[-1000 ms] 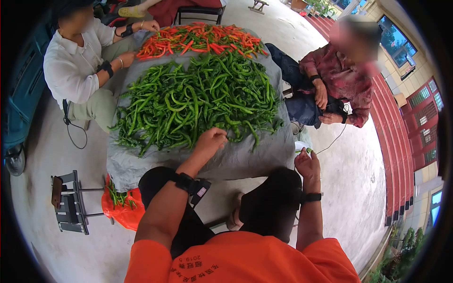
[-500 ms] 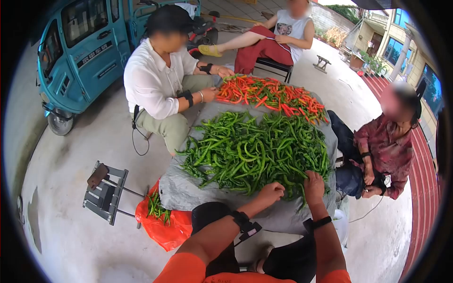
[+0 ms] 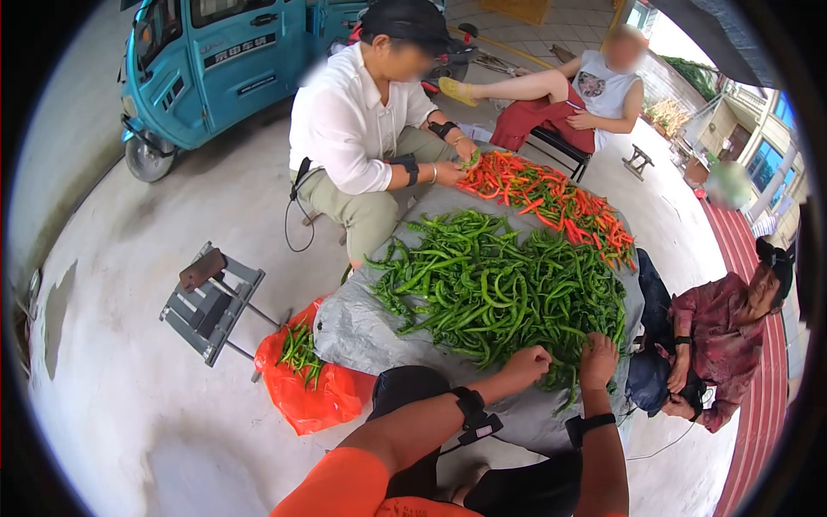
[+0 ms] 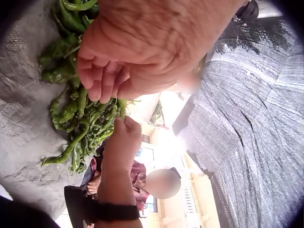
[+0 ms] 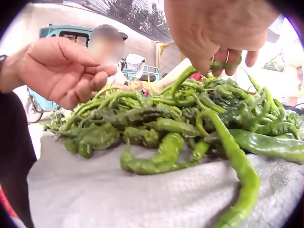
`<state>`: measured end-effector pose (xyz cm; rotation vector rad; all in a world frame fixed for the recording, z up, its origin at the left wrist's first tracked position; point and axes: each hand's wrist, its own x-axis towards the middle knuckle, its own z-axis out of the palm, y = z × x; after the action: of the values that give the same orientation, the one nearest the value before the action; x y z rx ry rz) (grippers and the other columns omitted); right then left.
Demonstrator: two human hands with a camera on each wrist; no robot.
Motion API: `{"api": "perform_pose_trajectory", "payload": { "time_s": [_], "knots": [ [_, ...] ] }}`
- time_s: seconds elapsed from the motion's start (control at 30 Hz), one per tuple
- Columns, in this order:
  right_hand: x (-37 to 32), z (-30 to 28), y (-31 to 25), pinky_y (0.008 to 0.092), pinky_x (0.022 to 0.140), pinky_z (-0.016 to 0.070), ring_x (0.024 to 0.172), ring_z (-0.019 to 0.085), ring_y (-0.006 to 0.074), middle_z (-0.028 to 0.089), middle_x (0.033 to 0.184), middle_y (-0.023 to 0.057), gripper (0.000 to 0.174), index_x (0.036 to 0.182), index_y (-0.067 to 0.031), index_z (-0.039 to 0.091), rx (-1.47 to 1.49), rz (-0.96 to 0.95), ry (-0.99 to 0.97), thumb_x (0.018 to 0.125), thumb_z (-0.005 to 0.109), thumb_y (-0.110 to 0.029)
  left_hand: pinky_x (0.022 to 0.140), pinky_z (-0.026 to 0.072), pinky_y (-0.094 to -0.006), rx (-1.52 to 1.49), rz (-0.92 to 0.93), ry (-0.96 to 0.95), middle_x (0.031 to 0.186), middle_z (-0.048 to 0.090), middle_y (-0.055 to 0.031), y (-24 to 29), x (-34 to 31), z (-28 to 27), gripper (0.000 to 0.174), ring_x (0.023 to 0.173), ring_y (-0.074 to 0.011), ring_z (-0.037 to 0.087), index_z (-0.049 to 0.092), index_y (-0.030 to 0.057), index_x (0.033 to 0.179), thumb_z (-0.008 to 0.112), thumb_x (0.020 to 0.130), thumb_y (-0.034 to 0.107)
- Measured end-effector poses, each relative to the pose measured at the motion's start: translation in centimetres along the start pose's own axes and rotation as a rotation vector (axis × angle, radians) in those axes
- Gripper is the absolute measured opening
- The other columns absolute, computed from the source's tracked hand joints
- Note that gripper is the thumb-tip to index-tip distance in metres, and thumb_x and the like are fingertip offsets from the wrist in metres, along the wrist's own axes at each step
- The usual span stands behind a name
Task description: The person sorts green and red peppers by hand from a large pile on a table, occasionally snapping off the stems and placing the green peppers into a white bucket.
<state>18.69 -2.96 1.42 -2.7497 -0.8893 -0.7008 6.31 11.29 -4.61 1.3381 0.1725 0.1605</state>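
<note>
Right hand point(image 3: 599, 353) at near edge of tabletop point(image 3: 353, 332), fingers point(image 5: 232, 59) pinching upper end of green pepper point(image 5: 185, 76); long axis slants down-left into pepper pile point(image 3: 500, 284). Left hand point(image 3: 527, 362) just beside, on left, fingers loosely curled, empty

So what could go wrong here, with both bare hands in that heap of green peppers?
1. The right hand pinches one green pepper that lies tangled in the heap. Pulling it might drag neighbours over the near edge of the grey sheet onto the floor.
2. Both hands are bare, the left hand open close by, so pepper juice could sting skin, or eyes if rubbed.
</note>
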Motion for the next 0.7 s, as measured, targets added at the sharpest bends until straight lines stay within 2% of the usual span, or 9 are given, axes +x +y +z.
{"api": "perform_pose_trajectory", "payload": {
  "time_s": [0.13, 0.2, 0.23, 0.3, 0.4, 0.43, 0.53, 0.63, 0.7],
  "knots": [
    [0.1, -1.7, -2.8, 0.0412, 0.08, 0.0402, 0.087, 0.057, 0.031, 0.062, 0.09, 0.0087, 0.021, 0.096, -0.0076, 0.055, 0.174, -0.042, 0.186, 0.077, 0.064, -0.012, 0.06, 0.0466, -0.0332, -0.136, 0.11, 0.153, 0.083, 0.062, -0.0089, 0.7, 0.1, 0.7, 0.033, 0.062, -0.0157, 0.057, 0.056, -0.002, 0.102, 0.052, 0.09, 0.028],
    [-0.7, -2.6, -4.7, 0.0409, 0.075, 0.0424, 0.079, 0.058, 0.0327, 0.062, 0.087, 0.0109, 0.02, 0.097, -0.0066, 0.055, 0.267, -0.074, 0.159, 0.08, 0.062, -0.012, 0.06, 0.0463, -0.0342, -0.235, 0.214, 0.254, 0.085, 0.061, -0.0084, 2.6, -0.2, 1.3, 0.036, 0.063, -0.0148, 0.056, 0.055, -0.0018, 0.101, 0.05, 0.093, 0.033],
    [-1.2, -3.1, -5.8, 0.0407, 0.073, 0.0435, 0.075, 0.059, 0.0335, 0.063, 0.085, 0.012, 0.019, 0.097, -0.0062, 0.054, 0.31, -0.096, 0.143, 0.081, 0.062, -0.012, 0.061, 0.0456, -0.0306, -0.217, 0.259, 0.263, 0.089, 0.06, -0.0084, 2.8, 0.0, 1.2, 0.037, 0.066, -0.013, 0.055, 0.054, -0.0017, 0.105, 0.049, 0.094, 0.033],
    [-2.5, -3.4, -7.7, 0.0348, 0.057, 0.0465, 0.062, 0.06, 0.0229, 0.062, 0.078, 0.0102, 0.018, 0.101, -0.0039, 0.053, 0.614, 0.027, -0.033, 0.087, 0.057, -0.014, 0.061, 0.0442, -0.0234, -0.191, 0.35, 0.288, 0.095, 0.059, -0.0082, 3.1, 0.0, 0.7, 0.039, 0.072, -0.0095, 0.052, 0.054, -0.0016, 0.113, 0.046, 0.096, 0.033],
    [-3.7, -4.3, -9.3, 0.0289, 0.051, 0.0461, 0.06, 0.058, 0.0135, 0.06, 0.075, 0.0067, 0.017, 0.102, -0.0029, 0.052, 0.892, 0.107, -0.28, 0.091, 0.052, -0.017, 0.058, 0.043, -0.0223, -0.534, 0.012, 0.11, 0.103, 0.059, -0.0114, 5.1, -0.7, -0.4, 0.038, 0.068, -0.0074, 0.05, 0.053, -0.0018, 0.114, 0.043, 0.098, 0.031],
    [-3.9, -4.6, -9.9, 0.0273, 0.05, 0.0458, 0.06, 0.057, 0.0113, 0.059, 0.074, 0.0055, 0.018, 0.102, -0.0027, 0.052, 0.96, 0.122, -0.36, 0.093, 0.05, -0.018, 0.052, 0.0419, -0.0231, -0.593, 0.069, 0.211, 0.104, 0.062, -0.0127, 5.7, -1.3, 0.0, 0.036, 0.059, -0.0065, 0.049, 0.054, -0.002, 0.106, 0.043, 0.097, 0.031],
    [-4.6, -5.4, -10.7, 0.0244, 0.053, 0.0465, 0.061, 0.056, 0.0114, 0.058, 0.074, 0.0042, 0.018, 0.102, -0.0025, 0.053, 1.163, 0.262, -0.48, 0.093, 0.05, -0.019, 0.049, 0.0418, -0.025, -0.356, 0.041, 0.189, 0.102, 0.064, -0.0123, 6.2, -2.2, -0.6, 0.034, 0.053, -0.0077, 0.05, 0.055, -0.0016, 0.099, 0.044, 0.097, 0.03],
    [-5.6, -4.7, -9.0, 0.0242, 0.058, 0.0479, 0.062, 0.055, 0.0111, 0.056, 0.075, 0.0029, 0.019, 0.102, -0.0027, 0.054, 1.356, 0.447, -0.609, 0.093, 0.05, -0.019, 0.046, 0.0424, -0.026, -0.295, 0.068, 0.227, 0.092, 0.066, -0.0106, 5.4, -2.1, 0.1, 0.03, 0.052, -0.0096, 0.054, 0.055, -0.0005, 0.095, 0.049, 0.095, 0.029],
    [-6.8, -4.2, -8.4, 0.0249, 0.061, 0.0488, 0.065, 0.056, 0.0113, 0.057, 0.077, 0.0028, 0.019, 0.102, -0.0029, 0.055, 1.469, 0.502, -0.626, 0.093, 0.051, -0.019, 0.046, 0.0435, -0.0256, -0.11, 0.155, 0.278, 0.088, 0.067, -0.0097, 3.8, -1.2, -0.1, 0.026, 0.054, -0.01, 0.055, 0.054, 0.0001, 0.092, 0.051, 0.093, 0.026]
  ]
}}
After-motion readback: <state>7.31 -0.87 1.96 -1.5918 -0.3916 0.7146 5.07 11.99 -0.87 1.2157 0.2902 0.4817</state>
